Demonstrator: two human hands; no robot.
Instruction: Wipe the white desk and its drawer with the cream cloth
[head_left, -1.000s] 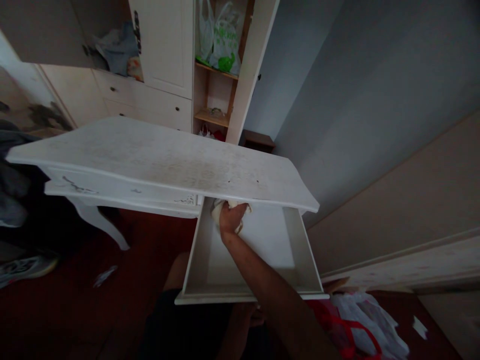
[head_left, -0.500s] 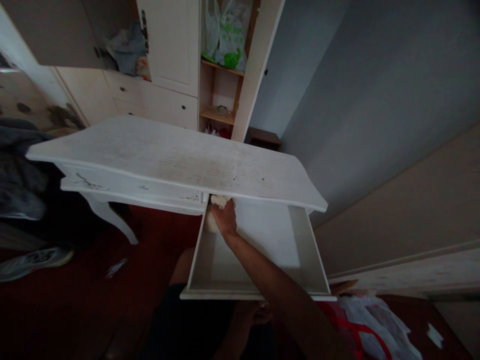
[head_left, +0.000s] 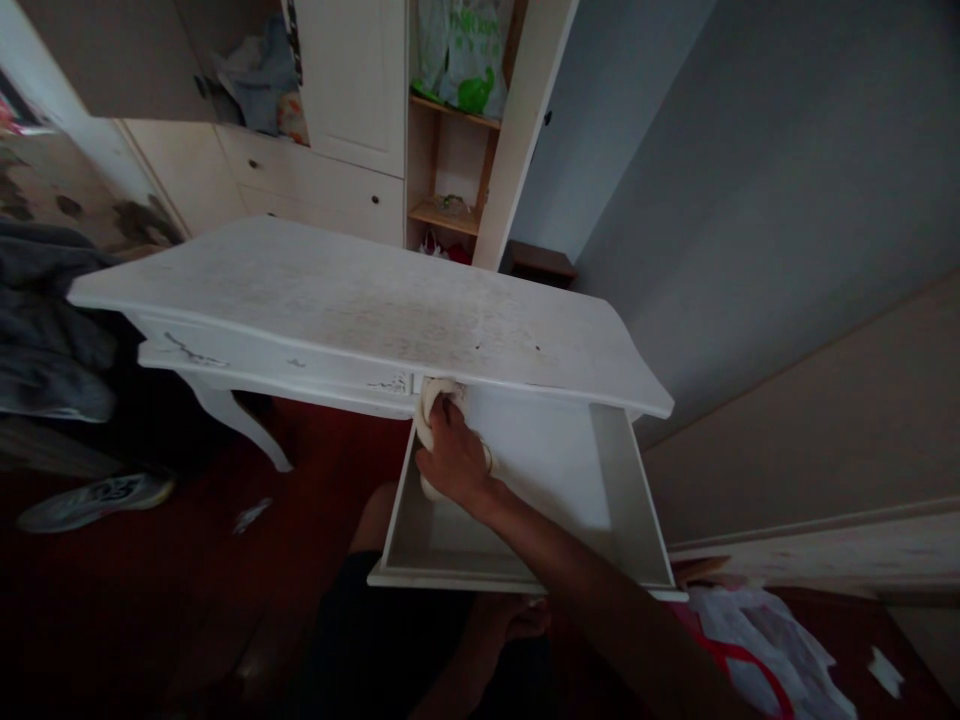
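My right hand [head_left: 454,455] reaches into a pulled-out white drawer [head_left: 525,578] and is closed on a cream cloth [head_left: 431,415]. It presses the cloth against the drawer's left inner side, near the back corner; part of the cloth lies hidden under the fingers and palm. Below the drawer front, in dim light over my lap, is my left hand [head_left: 517,620]. Its fingers look curled, and what they may hold cannot be made out. The drawer belongs to a white desk [head_left: 337,290] with dark smudges on its top.
Behind the desk stands a white cabinet [head_left: 352,110] with an open door and plastic bags [head_left: 472,55] on a shelf. A shoe [head_left: 97,503] lies on the dark red floor at left. A white bag with red straps [head_left: 772,640] sits at lower right.
My right hand and the cloth have moved toward me along the drawer's left side, with the cloth more bunched. The view has shifted slightly. My left hand stays below the drawer.
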